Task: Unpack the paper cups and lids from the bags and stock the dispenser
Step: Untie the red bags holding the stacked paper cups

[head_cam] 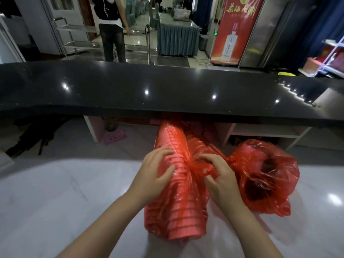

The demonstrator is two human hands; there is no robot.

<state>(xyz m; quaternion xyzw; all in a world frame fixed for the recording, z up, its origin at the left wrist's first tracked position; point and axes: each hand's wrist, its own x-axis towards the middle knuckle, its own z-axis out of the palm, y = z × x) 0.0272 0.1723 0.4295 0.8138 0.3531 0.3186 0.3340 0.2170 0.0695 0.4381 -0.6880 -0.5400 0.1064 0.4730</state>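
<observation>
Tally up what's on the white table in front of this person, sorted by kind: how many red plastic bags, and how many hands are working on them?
Red plastic bags: 2, namely the long bag of stacked cups and the rounder bag beside it.
Hands: 2, the left hand resting on the long bag and the right hand pinching its knot.
Total: 4.

Near centre: long bag, translucent red film, horizontal ribbing of stacked cups showing through as lighter and darker red bands.
Knot: deeper red, bunched film.
Near right: second bag, translucent red, dark maroon patches, pale pink area at top.
Work surface: white-grey, faint marbled veining.
Far counter top: glossy black, white light spots.
Far right: banner, red, gold characters, white bottle graphic.
Far centre: table skirt, grey-blue, vertical pleats.
</observation>
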